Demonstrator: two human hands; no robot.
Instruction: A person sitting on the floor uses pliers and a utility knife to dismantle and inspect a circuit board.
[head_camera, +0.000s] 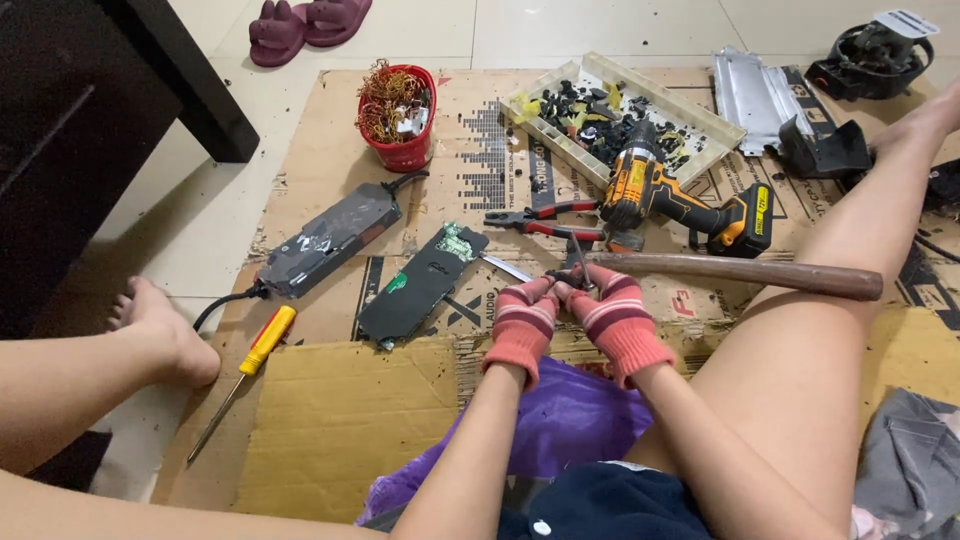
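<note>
My left hand (522, 322) and my right hand (618, 318), both in pink striped knit gloves, meet at the fingertips over the cardboard. Together they pinch a small dark metal part (577, 268); its exact shape is unclear. A thin metal blade (505, 267) pokes out to the left of my left hand's fingers. Just beyond the hands lie a wooden hammer handle (740, 272), red-handled pliers (545, 220) and a black opened electronic casing (420, 285).
A yellow-black cordless drill (680, 200), a tray of dark scraps (620, 118), a red cup of copper wire (398, 115), a grey power unit (330, 238) and a yellow-handled screwdriver (245, 372) lie on the cardboard sheet (340, 420). My bare legs flank the hands. Dark furniture (90, 110) stands left.
</note>
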